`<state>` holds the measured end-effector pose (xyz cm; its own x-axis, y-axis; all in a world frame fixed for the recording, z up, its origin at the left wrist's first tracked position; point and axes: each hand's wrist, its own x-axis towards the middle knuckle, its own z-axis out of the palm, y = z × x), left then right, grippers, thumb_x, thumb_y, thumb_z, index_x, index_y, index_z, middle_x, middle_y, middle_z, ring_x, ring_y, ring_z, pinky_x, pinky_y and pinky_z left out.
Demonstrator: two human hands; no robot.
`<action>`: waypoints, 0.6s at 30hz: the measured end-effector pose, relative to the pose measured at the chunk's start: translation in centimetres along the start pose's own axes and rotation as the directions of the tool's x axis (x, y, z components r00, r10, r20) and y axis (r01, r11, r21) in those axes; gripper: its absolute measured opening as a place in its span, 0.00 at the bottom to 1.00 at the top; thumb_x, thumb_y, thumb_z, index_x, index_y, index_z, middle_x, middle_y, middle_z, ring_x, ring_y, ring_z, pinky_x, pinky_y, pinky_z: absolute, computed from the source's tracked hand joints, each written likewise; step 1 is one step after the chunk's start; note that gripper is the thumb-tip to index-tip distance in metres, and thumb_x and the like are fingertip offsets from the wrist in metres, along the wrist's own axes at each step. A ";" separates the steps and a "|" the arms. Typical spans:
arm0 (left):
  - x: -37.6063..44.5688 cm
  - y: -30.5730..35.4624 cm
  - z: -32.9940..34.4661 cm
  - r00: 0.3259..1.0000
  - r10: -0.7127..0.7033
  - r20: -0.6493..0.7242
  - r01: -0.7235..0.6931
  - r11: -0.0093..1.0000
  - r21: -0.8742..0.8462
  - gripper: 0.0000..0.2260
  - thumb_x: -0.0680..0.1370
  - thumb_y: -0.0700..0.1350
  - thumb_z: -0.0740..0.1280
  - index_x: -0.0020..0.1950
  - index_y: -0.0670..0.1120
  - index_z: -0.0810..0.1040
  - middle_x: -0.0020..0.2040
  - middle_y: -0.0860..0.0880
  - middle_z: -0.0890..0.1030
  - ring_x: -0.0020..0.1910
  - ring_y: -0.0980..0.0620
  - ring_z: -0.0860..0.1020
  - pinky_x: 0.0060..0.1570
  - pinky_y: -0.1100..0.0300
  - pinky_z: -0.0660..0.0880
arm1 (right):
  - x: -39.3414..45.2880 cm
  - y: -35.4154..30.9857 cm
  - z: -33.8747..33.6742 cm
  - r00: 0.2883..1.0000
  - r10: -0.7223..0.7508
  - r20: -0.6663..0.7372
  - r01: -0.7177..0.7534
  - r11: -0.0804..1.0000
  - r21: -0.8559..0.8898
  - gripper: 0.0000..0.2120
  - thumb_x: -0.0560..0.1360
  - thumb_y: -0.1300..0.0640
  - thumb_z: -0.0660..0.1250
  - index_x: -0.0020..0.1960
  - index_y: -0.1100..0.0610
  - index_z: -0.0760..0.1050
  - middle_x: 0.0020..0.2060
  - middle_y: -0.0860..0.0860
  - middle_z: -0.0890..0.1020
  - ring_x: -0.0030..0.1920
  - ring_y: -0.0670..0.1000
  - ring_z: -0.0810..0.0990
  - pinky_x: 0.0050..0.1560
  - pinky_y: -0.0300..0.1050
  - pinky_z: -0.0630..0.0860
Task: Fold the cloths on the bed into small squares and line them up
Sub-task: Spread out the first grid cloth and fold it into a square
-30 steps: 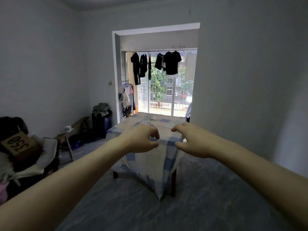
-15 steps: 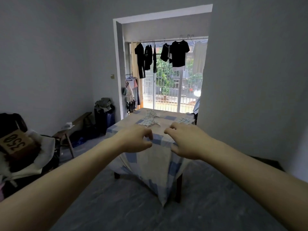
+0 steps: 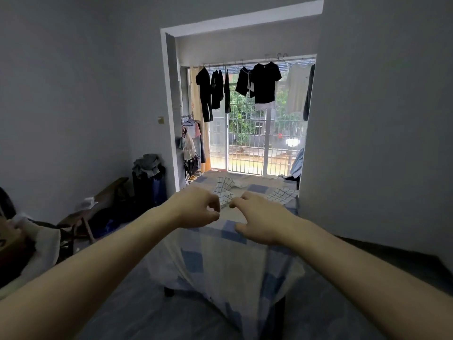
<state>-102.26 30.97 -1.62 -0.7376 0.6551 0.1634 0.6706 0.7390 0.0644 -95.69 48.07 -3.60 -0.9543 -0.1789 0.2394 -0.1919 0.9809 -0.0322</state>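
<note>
- Grey-walled room, grey floor (image 3: 137, 312), doorway far centre onto barred window (image 3: 257, 141) with dark clothes (image 3: 266, 82) hung on a rail.
- Bed (image 3: 228, 261) centre, covered in blue-and-cream check sheet, near corner draping toward floor.
- Crumpled white grid-pattern cloth (image 3: 224, 190) on bed top, just beyond the hands; second grid cloth (image 3: 282, 194) to its right, near right edge of bed, flatter.
- Neither cloth folded, neither lined up.
- Left hand (image 3: 198, 208) stretched out over near end of bed, fingers curled in, thumb close to fingertips; nothing seen in the grip.
- Right hand (image 3: 258, 218) beside it, fingers bent downward and loosely curled, thumb spread to the near side; nothing held.
- Fingertips of both hands close together, small gap between; contact with sheet or cloth unclear.
- Clutter along left wall: wooden bench (image 3: 98, 204), dark bin piled with grey clothes (image 3: 148, 165), white fabric heap (image 3: 41, 244) near left.
- Rack of hanging garments (image 3: 191, 146) left of the window.
</note>
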 end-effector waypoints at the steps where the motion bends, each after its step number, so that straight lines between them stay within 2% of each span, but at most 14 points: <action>1: 1.2 -0.8 0.3 1.000 0.005 0.004 -0.005 1.000 0.013 0.11 0.79 0.51 0.64 0.59 0.52 0.80 0.58 0.54 0.79 0.50 0.60 0.74 0.36 0.72 0.62 | 1.2 0.4 0.2 1.000 0.004 0.003 -0.004 1.000 0.007 0.26 0.75 0.46 0.62 0.71 0.46 0.63 0.68 0.50 0.69 0.62 0.54 0.72 0.56 0.54 0.76; 4: 4.5 -3.0 1.1 1.000 0.008 0.030 -0.009 1.000 0.026 0.12 0.78 0.53 0.64 0.59 0.53 0.80 0.58 0.54 0.80 0.51 0.59 0.75 0.37 0.71 0.63 | 4.6 1.9 0.6 1.000 0.002 0.017 -0.003 1.000 0.015 0.25 0.76 0.48 0.63 0.72 0.48 0.64 0.68 0.51 0.69 0.63 0.53 0.72 0.55 0.49 0.74; 6: 6.7 -4.6 1.5 0.999 -0.002 0.034 0.002 1.000 -0.002 0.11 0.78 0.53 0.64 0.58 0.53 0.80 0.57 0.54 0.80 0.53 0.58 0.76 0.44 0.66 0.72 | 6.7 3.0 0.9 1.000 -0.003 0.010 0.003 1.000 0.031 0.25 0.76 0.49 0.63 0.72 0.49 0.64 0.68 0.51 0.69 0.63 0.53 0.72 0.53 0.46 0.72; 8: 8.8 -5.9 1.9 0.999 -0.014 0.029 0.014 1.000 -0.013 0.11 0.78 0.53 0.64 0.57 0.53 0.80 0.57 0.54 0.80 0.53 0.57 0.76 0.50 0.60 0.76 | 8.7 4.2 1.3 1.000 -0.005 0.008 0.005 0.999 0.047 0.25 0.76 0.49 0.63 0.71 0.49 0.64 0.68 0.51 0.69 0.62 0.52 0.72 0.51 0.45 0.72; 12: 13.3 -8.1 3.8 0.999 0.003 0.035 -0.003 1.000 0.005 0.11 0.78 0.52 0.65 0.57 0.52 0.80 0.56 0.54 0.80 0.52 0.58 0.76 0.45 0.67 0.71 | 12.7 6.6 2.6 1.000 0.000 0.030 -0.002 0.998 0.065 0.25 0.76 0.50 0.63 0.72 0.49 0.64 0.69 0.51 0.68 0.62 0.52 0.73 0.56 0.45 0.72; 15: 17.2 -9.8 5.4 0.998 -0.012 0.062 0.009 0.999 0.048 0.11 0.78 0.53 0.65 0.57 0.53 0.80 0.56 0.54 0.80 0.52 0.57 0.76 0.45 0.66 0.71 | 15.9 8.9 3.8 0.999 -0.007 0.052 0.002 0.996 0.091 0.25 0.77 0.52 0.64 0.73 0.50 0.64 0.70 0.52 0.68 0.64 0.53 0.72 0.59 0.45 0.71; 18: 21.5 -11.3 6.2 0.992 -0.018 0.122 -0.002 0.987 0.160 0.11 0.78 0.53 0.64 0.58 0.53 0.79 0.56 0.53 0.80 0.51 0.56 0.75 0.39 0.66 0.69 | 19.2 11.9 5.0 0.993 -0.027 0.115 0.016 0.995 0.094 0.24 0.77 0.53 0.64 0.72 0.52 0.65 0.70 0.52 0.68 0.65 0.53 0.71 0.61 0.45 0.69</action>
<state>-126.20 37.72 -4.89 -0.7535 0.6562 0.0408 0.6510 0.7532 -0.0942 -117.47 55.89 -4.28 -0.9689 -0.2126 0.1270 -0.2277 0.9664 -0.1196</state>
